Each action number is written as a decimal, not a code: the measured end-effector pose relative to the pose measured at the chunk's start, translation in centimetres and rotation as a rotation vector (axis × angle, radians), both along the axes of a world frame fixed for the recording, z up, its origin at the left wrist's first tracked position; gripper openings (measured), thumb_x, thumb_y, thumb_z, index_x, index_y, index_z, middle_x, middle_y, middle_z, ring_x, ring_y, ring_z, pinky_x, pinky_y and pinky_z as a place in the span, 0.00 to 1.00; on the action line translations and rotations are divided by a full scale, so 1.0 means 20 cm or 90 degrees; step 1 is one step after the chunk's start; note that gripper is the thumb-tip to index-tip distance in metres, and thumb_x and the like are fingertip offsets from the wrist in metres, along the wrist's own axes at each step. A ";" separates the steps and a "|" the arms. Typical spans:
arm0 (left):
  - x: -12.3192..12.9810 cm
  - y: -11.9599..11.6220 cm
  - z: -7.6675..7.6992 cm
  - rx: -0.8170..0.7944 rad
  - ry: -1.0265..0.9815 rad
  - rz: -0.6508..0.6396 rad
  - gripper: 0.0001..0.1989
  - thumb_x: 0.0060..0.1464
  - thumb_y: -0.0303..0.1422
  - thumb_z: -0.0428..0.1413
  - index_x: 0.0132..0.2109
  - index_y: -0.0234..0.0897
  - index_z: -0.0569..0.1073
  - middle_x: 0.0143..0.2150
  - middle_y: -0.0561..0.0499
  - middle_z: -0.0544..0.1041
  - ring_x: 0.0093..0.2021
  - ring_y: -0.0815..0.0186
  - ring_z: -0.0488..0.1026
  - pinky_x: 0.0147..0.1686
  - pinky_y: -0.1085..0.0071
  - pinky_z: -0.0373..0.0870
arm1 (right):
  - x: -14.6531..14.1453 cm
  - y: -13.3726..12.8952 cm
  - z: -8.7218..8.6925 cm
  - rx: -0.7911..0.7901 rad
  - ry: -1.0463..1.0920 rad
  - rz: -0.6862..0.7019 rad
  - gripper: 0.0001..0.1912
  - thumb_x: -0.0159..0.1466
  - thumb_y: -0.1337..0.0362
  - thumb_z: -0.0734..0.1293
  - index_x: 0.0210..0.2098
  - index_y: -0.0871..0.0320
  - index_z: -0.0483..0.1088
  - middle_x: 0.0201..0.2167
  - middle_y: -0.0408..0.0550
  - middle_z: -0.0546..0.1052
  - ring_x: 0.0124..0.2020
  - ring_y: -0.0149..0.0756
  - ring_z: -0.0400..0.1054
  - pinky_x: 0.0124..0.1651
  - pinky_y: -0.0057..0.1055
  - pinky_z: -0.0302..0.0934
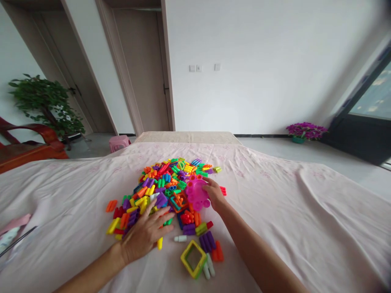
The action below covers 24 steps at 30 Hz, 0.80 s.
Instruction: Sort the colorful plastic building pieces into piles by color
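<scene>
A heap of bright plastic building pieces (172,179) spreads over the middle of the cloth. My right hand (214,194) grips the edge of a pink, flower-shaped plastic piece (198,192) ringed with round sockets, at the heap's right side. On the near left of the heap lies my left hand (149,228), palm down with its fingers spread over the pieces. A yellow square frame (193,259) sits in front, beside white pegs (209,266) and a purple piece (207,241). Another white peg (180,238) rests just right of my left hand.
A pale flowered cloth (275,211) with wrinkles covers the table. At the left edge lie a pink and white item (14,232) and a thin dark stick (18,241). Beyond stand a pink stool (119,143), a wooden chair (36,138) and potted plants.
</scene>
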State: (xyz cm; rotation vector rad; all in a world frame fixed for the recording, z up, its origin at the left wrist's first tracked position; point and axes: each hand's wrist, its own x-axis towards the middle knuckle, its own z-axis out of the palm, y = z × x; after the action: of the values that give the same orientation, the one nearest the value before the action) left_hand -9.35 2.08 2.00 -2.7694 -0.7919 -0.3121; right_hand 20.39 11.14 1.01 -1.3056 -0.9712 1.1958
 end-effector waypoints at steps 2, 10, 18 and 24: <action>-0.07 0.09 0.00 0.002 0.003 0.018 0.19 0.60 0.34 0.56 0.57 0.54 0.72 0.64 0.54 0.70 0.68 0.59 0.58 0.70 0.42 0.32 | 0.04 -0.01 0.00 0.010 -0.021 -0.015 0.29 0.53 0.62 0.65 0.55 0.59 0.71 0.36 0.49 0.80 0.30 0.39 0.73 0.30 0.32 0.66; -0.05 0.19 0.13 -0.060 -0.080 0.265 0.21 0.53 0.20 0.52 0.48 0.46 0.79 0.57 0.50 0.75 0.64 0.54 0.64 0.67 0.41 0.45 | 0.27 -0.02 -0.04 0.151 -0.416 -0.099 0.24 0.65 0.60 0.55 0.51 0.60 0.75 0.50 0.54 0.79 0.52 0.45 0.71 0.57 0.41 0.61; 0.62 -0.33 0.03 -0.064 -0.184 -0.025 0.28 0.58 0.52 0.52 0.62 0.49 0.69 0.68 0.45 0.63 0.69 0.49 0.54 0.65 0.42 0.51 | 0.30 -0.06 -0.07 0.083 -0.696 -0.068 0.24 0.71 0.57 0.52 0.58 0.54 0.71 0.57 0.51 0.74 0.63 0.48 0.60 0.63 0.46 0.50; 0.69 -0.23 -0.05 -0.103 -0.120 -0.045 0.16 0.64 0.46 0.48 0.50 0.44 0.73 0.59 0.50 0.71 0.67 0.52 0.55 0.68 0.39 0.34 | 0.17 -0.09 -0.07 0.149 -0.717 0.025 0.21 0.71 0.57 0.56 0.58 0.50 0.71 0.54 0.49 0.77 0.59 0.43 0.64 0.60 0.39 0.51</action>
State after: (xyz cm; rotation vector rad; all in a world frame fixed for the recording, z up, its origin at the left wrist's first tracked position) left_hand 4.39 -2.47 0.92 -2.9572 -0.7945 -0.5519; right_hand 23.73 9.39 -0.42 -1.7686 -1.8500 0.2523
